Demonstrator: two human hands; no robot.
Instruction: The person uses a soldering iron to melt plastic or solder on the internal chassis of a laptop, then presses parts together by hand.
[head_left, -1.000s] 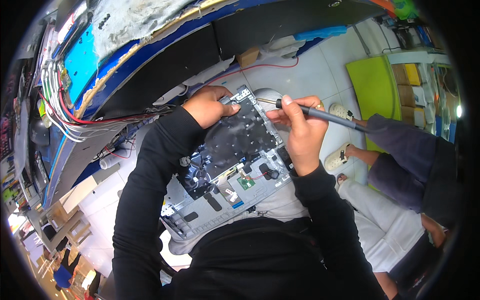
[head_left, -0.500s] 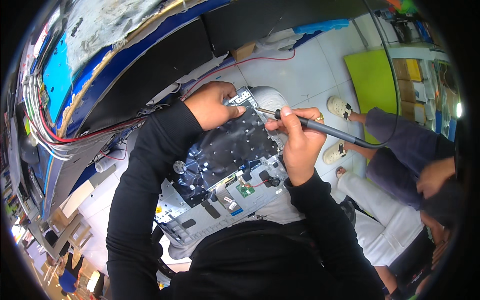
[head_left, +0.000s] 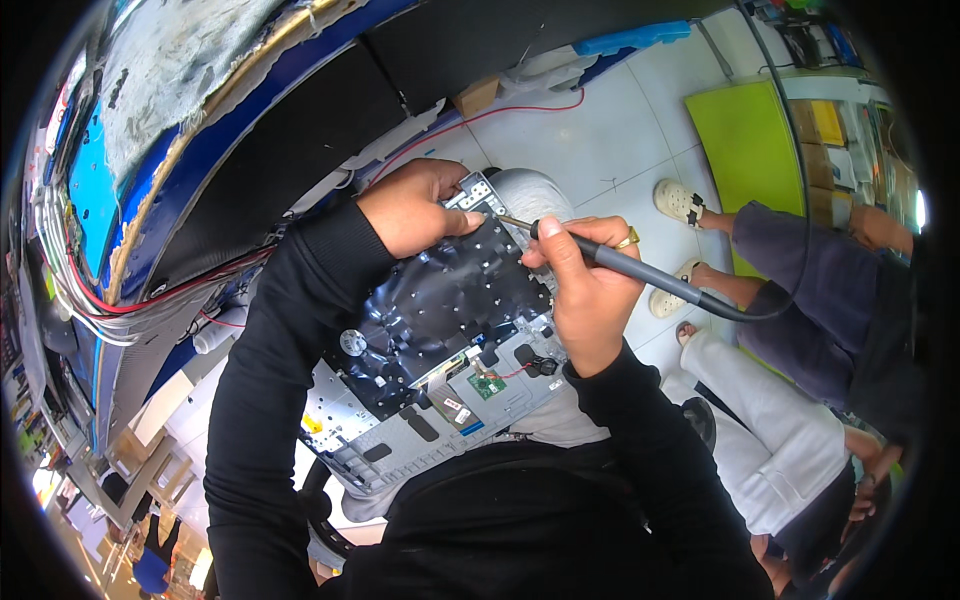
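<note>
Across my lap lies an opened laptop case part (head_left: 400,440), grey, with a black film-covered keyboard back (head_left: 450,290) and a small green circuit board (head_left: 487,384) with red wires. My left hand (head_left: 425,210) grips its far corner, thumb on top and fingers curled beneath. In my right hand (head_left: 590,290) is a soldering iron (head_left: 650,270) with a dark grey handle, held like a pen. Its metal tip reaches the metal bracket near that corner, close to my left thumb; whether it touches cannot be made out. A cable trails from the handle's end.
A workbench (head_left: 200,130) with a worn edge runs along the far left, with bundled cables (head_left: 75,260) hanging from it. To the right sit two people, one in dark trousers (head_left: 800,290), one in light trousers (head_left: 765,440). Beyond them is a green panel (head_left: 735,150).
The view has shifted slightly. The iron's tip remains by the same corner of the case, and its handle has tilted a little. A person's hand at the right has moved farther away.
</note>
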